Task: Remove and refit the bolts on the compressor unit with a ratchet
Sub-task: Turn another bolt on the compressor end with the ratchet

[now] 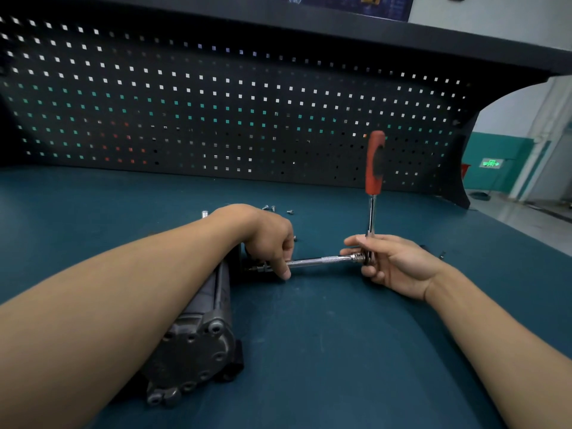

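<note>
- One compressor unit (198, 345) lies on its side on the teal bench (340, 351), half hidden under the left forearm.
- Few loose bolts (272, 208) lie behind it, near the pegboard (216, 103).
- Left hand (269, 236) bends down and pinches the extension bar (322, 260) at the unit's far end.
- Right hand (393, 261) grips the ratchet (374, 162) at its head, red handle pointing up.

The ratchet (373, 178) is showing a matt red-and-black grip on a glossy chromed shank. The extension bar (322, 261) is gleaming as polished metal with a knurled band. The compressor unit (192, 351) is presenting dull grey cast metal. The surface (340, 351) is looking matt and smooth.
</note>
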A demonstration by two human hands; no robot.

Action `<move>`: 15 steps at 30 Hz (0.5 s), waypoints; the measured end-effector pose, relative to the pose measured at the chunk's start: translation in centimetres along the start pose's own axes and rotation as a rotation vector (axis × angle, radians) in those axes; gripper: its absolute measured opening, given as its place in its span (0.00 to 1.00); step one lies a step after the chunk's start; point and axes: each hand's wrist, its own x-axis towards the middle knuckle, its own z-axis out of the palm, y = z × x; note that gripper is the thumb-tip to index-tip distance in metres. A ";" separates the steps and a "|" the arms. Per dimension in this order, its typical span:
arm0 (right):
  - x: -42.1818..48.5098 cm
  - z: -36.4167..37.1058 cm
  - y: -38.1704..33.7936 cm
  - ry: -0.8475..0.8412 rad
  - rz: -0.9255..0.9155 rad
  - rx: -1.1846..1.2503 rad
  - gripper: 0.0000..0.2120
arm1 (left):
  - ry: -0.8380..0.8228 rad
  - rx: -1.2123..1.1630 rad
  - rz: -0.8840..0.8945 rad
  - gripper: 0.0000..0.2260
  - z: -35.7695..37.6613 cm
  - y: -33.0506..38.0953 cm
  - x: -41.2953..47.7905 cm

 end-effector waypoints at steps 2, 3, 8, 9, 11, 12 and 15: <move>0.0 0.0 0.0 0.010 0.004 0.002 0.18 | -0.001 -0.006 -0.001 0.12 0.0 0.0 0.0; 0.0 0.0 0.1 0.014 0.005 0.003 0.19 | -0.003 -0.012 -0.001 0.12 0.0 0.0 0.0; 0.3 0.1 -0.1 0.051 0.033 -0.039 0.25 | -0.013 -0.025 0.001 0.12 -0.1 0.1 0.0; 0.4 0.1 -0.1 0.063 0.044 -0.044 0.25 | -0.012 -0.025 0.000 0.12 -0.1 0.0 -0.1; 0.6 0.1 -0.1 0.086 0.061 -0.030 0.25 | -0.013 -0.029 0.000 0.12 -0.1 0.0 -0.1; 0.6 0.1 0.0 0.093 0.067 -0.018 0.23 | -0.014 -0.031 0.002 0.12 -0.1 0.0 -0.1; 0.5 0.0 0.0 0.079 0.085 0.011 0.15 | -0.007 -0.022 0.003 0.12 -0.1 0.0 -0.1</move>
